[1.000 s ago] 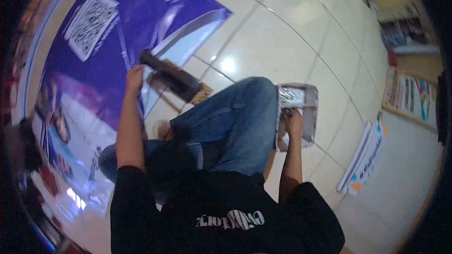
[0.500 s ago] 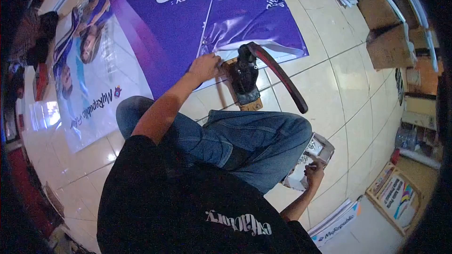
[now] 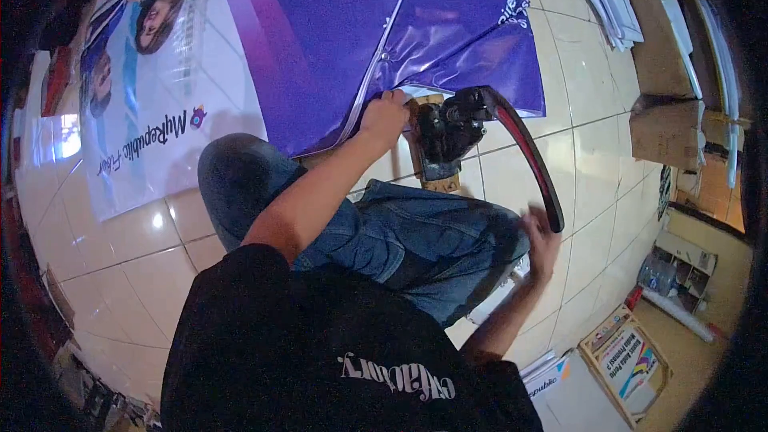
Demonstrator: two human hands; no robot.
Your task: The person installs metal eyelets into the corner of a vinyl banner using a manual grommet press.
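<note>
Right hand, change: half a second ago the right hand [image 3: 542,244] was held down in the box [image 3: 502,292]; it has since been raised to the free end of the lever [image 3: 534,158].
Right fingers: partly curled and blurred by motion; whether the lever is touched, or anything is pinched, cannot be told.
Left hand, change: the left hand [image 3: 386,118] was already placed at the banner's edge half a second ago and is kept there, just beside the press.
Left fingers: bent and bunched close together on the edge of the purple banner [image 3: 320,48]; their undersides are hidden, so a firm pinch cannot be confirmed.
Press: the black hand press [image 3: 448,132] is set on a wooden base [image 3: 440,185] on the tiled floor [image 3: 596,152], in front of the crossed legs [image 3: 432,228], its lever curved out toward the right hand.
Banner: spread on the floor, its near edge brought up to the press.
Box: mostly hidden by the right knee and forearm.
</note>
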